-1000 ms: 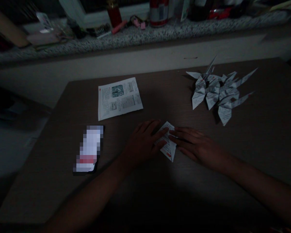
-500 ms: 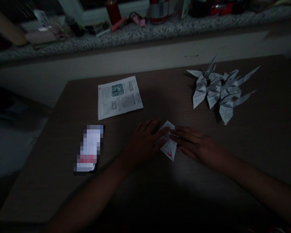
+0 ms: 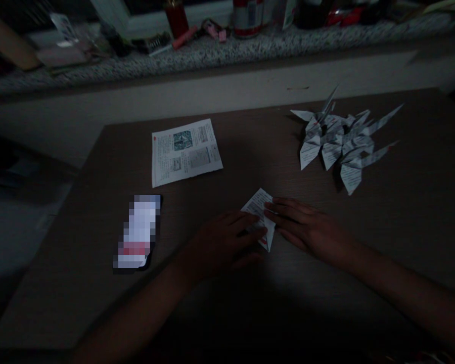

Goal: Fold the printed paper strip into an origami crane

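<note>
A small folded piece of printed paper (image 3: 258, 202), kite-shaped with a red mark near its lower tip, lies on the table in front of me. From the left, my left hand (image 3: 227, 240) rests its stretched fingers across the paper's lower left part, covering some of it. My right hand (image 3: 309, 225) lies fairly flat, with its fingertips on the paper's right edge. Neither hand is wrapped round the paper. Several folded paper cranes (image 3: 349, 139) stand close together at the back right.
A printed sheet (image 3: 187, 152) lies at the back left of the brown table (image 3: 250, 313). Nearer me on the left is a phone (image 3: 138, 230) with a blurred screen. Behind the table, a speckled stone sill (image 3: 212, 54) bears a can (image 3: 247, 17) and assorted small items.
My left hand has slid down the paper toward its lower tip, uncovering the upper left part. My right hand has stayed nearly in place. The view has shifted very slightly.
</note>
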`<state>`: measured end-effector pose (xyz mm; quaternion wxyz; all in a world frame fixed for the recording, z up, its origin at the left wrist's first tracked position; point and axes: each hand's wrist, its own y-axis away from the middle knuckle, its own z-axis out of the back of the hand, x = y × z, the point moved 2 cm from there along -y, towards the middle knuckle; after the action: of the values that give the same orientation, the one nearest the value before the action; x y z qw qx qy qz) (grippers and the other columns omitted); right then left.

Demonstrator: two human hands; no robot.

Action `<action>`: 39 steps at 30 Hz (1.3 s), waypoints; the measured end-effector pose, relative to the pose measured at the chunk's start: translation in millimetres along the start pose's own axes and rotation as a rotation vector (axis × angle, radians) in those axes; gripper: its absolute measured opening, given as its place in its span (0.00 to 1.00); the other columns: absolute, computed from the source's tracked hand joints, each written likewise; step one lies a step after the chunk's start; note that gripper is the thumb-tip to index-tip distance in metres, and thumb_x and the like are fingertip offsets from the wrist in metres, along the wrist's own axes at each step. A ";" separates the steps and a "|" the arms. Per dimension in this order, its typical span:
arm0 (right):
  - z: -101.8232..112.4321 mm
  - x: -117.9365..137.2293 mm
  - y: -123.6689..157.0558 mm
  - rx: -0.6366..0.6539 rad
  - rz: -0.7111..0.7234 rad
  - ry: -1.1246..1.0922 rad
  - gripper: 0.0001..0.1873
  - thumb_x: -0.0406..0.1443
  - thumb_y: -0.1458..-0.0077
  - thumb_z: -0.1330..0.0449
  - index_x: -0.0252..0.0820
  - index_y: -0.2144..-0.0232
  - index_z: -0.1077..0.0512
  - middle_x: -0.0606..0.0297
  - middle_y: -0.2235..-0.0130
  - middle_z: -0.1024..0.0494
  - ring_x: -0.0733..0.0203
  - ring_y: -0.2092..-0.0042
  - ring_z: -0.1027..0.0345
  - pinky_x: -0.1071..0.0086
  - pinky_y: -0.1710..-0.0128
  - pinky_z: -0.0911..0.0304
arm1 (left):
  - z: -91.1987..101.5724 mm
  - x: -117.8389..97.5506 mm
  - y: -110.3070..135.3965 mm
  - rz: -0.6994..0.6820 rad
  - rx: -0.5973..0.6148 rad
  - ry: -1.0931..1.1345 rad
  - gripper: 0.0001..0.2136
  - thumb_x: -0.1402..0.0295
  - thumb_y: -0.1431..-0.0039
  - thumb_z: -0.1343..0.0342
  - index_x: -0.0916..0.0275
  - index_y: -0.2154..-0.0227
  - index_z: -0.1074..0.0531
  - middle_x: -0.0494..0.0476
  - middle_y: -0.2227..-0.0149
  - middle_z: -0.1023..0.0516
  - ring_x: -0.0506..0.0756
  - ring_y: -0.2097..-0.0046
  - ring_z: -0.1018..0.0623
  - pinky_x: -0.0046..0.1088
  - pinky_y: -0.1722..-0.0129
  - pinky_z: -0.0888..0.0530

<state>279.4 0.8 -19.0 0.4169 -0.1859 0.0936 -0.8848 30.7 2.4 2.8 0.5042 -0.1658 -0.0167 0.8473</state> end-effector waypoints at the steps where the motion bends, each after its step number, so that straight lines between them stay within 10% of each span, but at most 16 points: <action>1: 0.3 0.2 -0.2 0.002 -0.001 0.001 0.22 0.31 0.32 0.42 0.34 0.38 0.29 0.50 0.38 0.24 0.44 0.34 0.34 0.48 0.37 0.32 | -0.2 -1.2 0.2 0.008 0.006 0.000 0.22 0.52 0.27 0.49 0.60 0.40 0.28 0.64 0.39 0.25 0.64 0.40 0.25 0.46 0.42 0.25; 39: -1.7 -0.6 3.5 0.011 -0.036 -0.026 0.25 0.32 0.33 0.41 0.40 0.35 0.32 0.50 0.37 0.26 0.45 0.32 0.36 0.46 0.35 0.35 | -3.2 -8.8 3.5 0.028 0.043 -0.019 0.22 0.52 0.27 0.49 0.56 0.38 0.30 0.67 0.36 0.29 0.67 0.37 0.28 0.49 0.44 0.23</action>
<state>281.6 -0.9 -21.8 0.4030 -0.1969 0.0800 -0.8902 32.5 -7.4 1.4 0.4956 -0.1470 -0.0012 0.8560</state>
